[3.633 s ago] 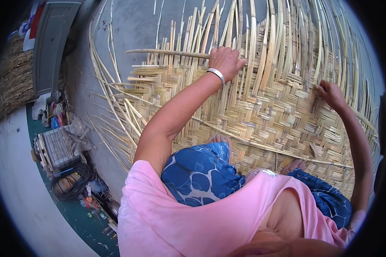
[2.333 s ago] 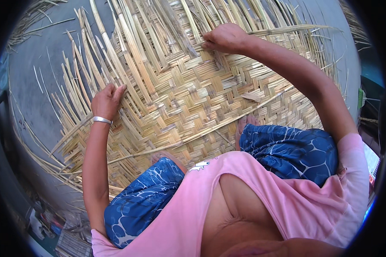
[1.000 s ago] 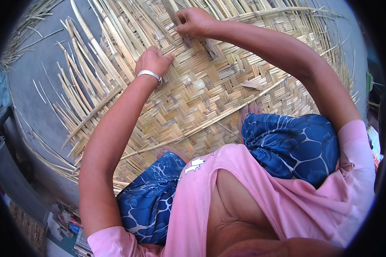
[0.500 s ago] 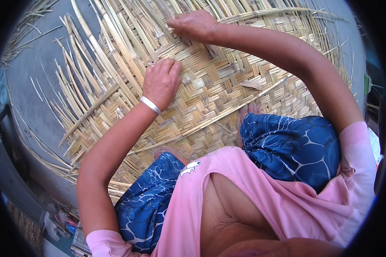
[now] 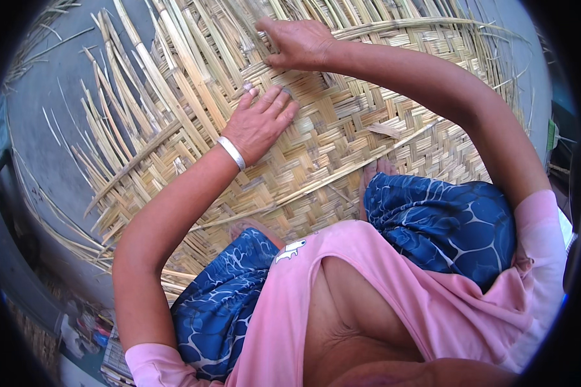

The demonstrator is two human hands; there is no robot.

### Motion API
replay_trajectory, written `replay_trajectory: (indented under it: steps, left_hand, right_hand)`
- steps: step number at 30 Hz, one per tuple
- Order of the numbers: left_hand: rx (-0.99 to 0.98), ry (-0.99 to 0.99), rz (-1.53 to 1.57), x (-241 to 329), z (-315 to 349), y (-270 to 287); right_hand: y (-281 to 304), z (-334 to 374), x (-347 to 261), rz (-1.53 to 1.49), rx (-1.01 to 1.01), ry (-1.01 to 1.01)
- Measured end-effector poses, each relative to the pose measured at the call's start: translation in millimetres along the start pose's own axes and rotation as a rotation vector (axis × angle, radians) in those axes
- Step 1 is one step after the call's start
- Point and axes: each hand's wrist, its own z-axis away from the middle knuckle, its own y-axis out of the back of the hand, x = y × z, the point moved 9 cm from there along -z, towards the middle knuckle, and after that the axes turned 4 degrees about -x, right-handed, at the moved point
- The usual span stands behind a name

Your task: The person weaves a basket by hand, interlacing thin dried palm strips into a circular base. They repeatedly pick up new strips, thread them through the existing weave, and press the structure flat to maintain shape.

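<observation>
A large mat point(image 5: 329, 138) of pale, flat split-cane strips lies before me, woven in a slanting pattern. My left hand point(image 5: 259, 122), with a silvery bangle point(image 5: 231, 153) on its wrist, rests palm down on the weave with fingers spread, holding nothing. Farther off and to the right, my right hand point(image 5: 300, 44) is at the line where weaving meets loose strips. Its fingers bend around a strip point(image 5: 257, 11) that is blurred by motion; the fingertips are partly hidden. Long unwoven strips point(image 5: 174, 61) fan out beyond my left hand.
My feet point(image 5: 376, 169) are on the near part of the mat. A long strip point(image 5: 329, 175) runs across it in front of my knees. Grey floor point(image 5: 51, 135) shows at the left, with loose stalks point(image 5: 42, 39) at the far left. A wire crate point(image 5: 113, 361) stands at the lower left.
My left hand has shifted slightly right and its fingers have spread from a bunched pose. My right hand has turned, its thumb now apart from the fingers, and a strip beside it has moved.
</observation>
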Motion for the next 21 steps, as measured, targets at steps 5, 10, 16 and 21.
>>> replay_trajectory:
  steps: [5, 10, 16, 21]
  left_hand:
    - [-0.014, -0.010, 0.019, -1.0, 1.2, -1.8]
    - [-0.026, -0.031, 0.036, -2.6, -2.4, -5.1]
    - [0.121, 0.338, 0.420, -49.2, 3.4, 13.3]
    - [0.006, 0.934, 0.811, -102.7, 10.6, -20.5]
  right_hand:
    - [-1.2, 0.3, -3.7, -0.023, 0.038, -0.003]
    - [-0.1, 4.1, 1.5, -0.061, 0.095, 0.026]
    - [-3.3, 6.9, 22.2, -0.218, 0.097, 0.054]
    - [2.1, 24.0, 5.6, -0.123, 0.181, 0.302]
